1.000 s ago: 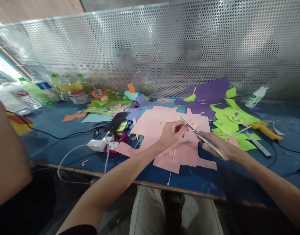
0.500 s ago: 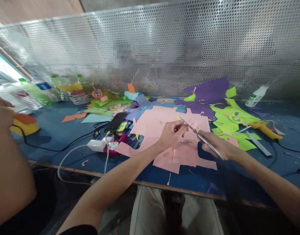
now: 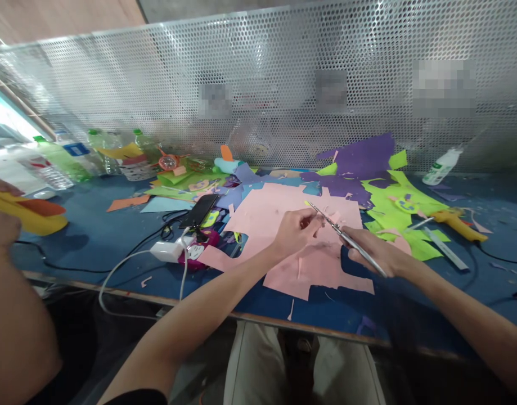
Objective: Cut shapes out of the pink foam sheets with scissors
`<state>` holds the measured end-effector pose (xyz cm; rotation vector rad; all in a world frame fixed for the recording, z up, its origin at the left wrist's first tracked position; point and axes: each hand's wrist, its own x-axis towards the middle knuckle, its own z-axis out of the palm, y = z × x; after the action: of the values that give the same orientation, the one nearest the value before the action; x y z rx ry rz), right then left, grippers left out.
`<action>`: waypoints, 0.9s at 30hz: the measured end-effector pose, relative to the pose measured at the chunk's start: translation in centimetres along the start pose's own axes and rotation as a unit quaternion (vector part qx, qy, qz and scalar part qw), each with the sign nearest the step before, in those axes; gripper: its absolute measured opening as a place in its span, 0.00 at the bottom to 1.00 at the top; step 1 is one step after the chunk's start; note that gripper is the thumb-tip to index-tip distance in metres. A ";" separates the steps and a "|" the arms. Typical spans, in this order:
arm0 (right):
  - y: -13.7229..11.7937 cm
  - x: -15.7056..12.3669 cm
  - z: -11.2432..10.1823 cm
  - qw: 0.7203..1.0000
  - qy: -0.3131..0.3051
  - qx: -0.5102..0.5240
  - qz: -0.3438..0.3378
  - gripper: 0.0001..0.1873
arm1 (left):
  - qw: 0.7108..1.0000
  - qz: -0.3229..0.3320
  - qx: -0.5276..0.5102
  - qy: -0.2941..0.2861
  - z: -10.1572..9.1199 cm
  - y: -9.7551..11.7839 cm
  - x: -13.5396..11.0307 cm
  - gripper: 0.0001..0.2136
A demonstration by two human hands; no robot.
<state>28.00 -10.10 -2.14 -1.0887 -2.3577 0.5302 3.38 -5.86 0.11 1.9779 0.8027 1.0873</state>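
Note:
My left hand (image 3: 298, 229) is closed in a pinch above a large pink sheet (image 3: 264, 211) with cut-out edges. What lies between its fingertips is too small to make out. My right hand (image 3: 370, 247) grips a slim silver metal tool (image 3: 363, 254), its kind unclear, slanting up and left. The tool's thin end passes just beyond my left fingertips, with a small yellow-green spot at the tip. A small pink piece (image 3: 335, 216) shows beside the tool, behind my left fingers.
Purple sheets (image 3: 359, 157) and lime-green scraps (image 3: 422, 197) lie beyond. A yellow glue gun (image 3: 458, 223), a ruler (image 3: 446, 247) and a white bottle (image 3: 443, 167) stand right. Left are a phone (image 3: 201, 209), a power strip (image 3: 199, 250), cables and a co-worker's arm (image 3: 13, 292).
My hands and the silver tool stay nearly still. On the left, the co-worker's hand and arm have shifted downward and left, and the black cable there has moved lower.

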 end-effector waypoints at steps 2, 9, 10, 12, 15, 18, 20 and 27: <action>-0.2 0.0 0.0 1.000 0.002 0.004 -0.004 0.22 | 1.000 0.000 0.001 0.000 0.0 0.0 0.0 0.18; -0.8 -0.1 -0.2 1.000 -0.006 0.014 -0.009 0.27 | 1.000 0.001 0.013 0.012 0.2 -0.1 -0.2 0.18; -0.7 -0.1 -0.1 1.000 -0.006 0.009 -0.006 0.27 | 1.000 0.003 0.010 0.014 0.2 -0.1 -0.2 0.18; -0.6 -0.2 0.0 1.000 -0.005 0.001 -0.006 0.26 | 1.000 0.005 0.007 0.017 0.1 -0.1 -0.2 0.18; -0.5 0.0 0.3 1.000 0.007 0.005 -0.018 0.23 | 1.000 0.015 0.005 0.018 0.0 0.0 -0.1 0.18; -0.4 0.1 0.4 1.000 0.013 0.009 -0.019 0.18 | 0.999 0.023 -0.004 0.025 0.0 0.1 -0.1 0.20; -0.2 0.2 0.3 1.000 0.013 0.003 -0.002 0.14 | 0.999 0.026 -0.024 0.038 0.1 0.1 -0.1 0.20; 0.3 0.4 0.0 0.986 0.100 0.129 0.036 0.11 | 0.993 0.039 -0.071 0.087 0.0 0.1 -0.1 0.20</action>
<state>27.93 -9.64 -2.21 -1.0579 -2.0187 0.6956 3.37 -5.98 0.15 1.8260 0.7211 1.3395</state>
